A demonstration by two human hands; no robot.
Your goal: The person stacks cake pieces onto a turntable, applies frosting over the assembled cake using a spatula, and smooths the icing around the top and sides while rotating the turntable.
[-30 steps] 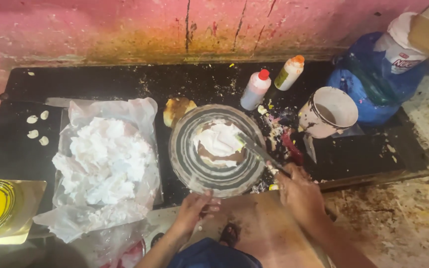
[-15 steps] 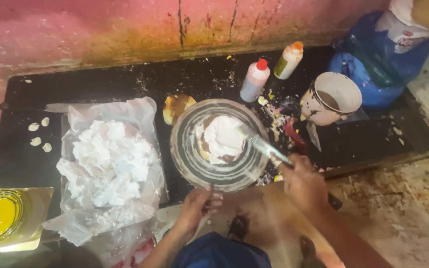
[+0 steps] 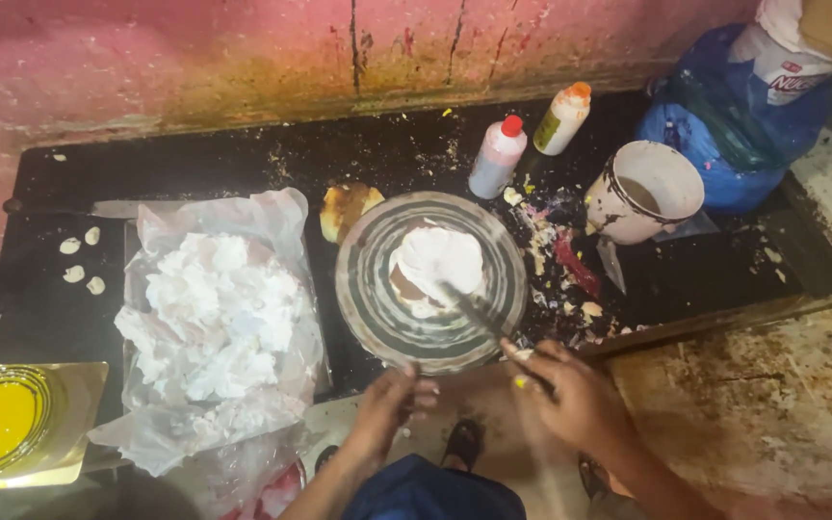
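More white cream [image 3: 438, 258] is now spread over the cake on the turntable [image 3: 377, 308], edged by the left hand [image 3: 387, 404]; a spatula [image 3: 474, 310] is gripped by the right hand [image 3: 570, 400].

The right hand [image 3: 580, 400] holds a spatula [image 3: 474, 310] against the white-frosted cake [image 3: 435, 265] on a round turntable [image 3: 377, 308], whose near rim the left hand [image 3: 387, 404] touches (a heap of white cream [image 3: 214, 318] lies on plastic alongside, on the dark worktop [image 3: 243, 164]).
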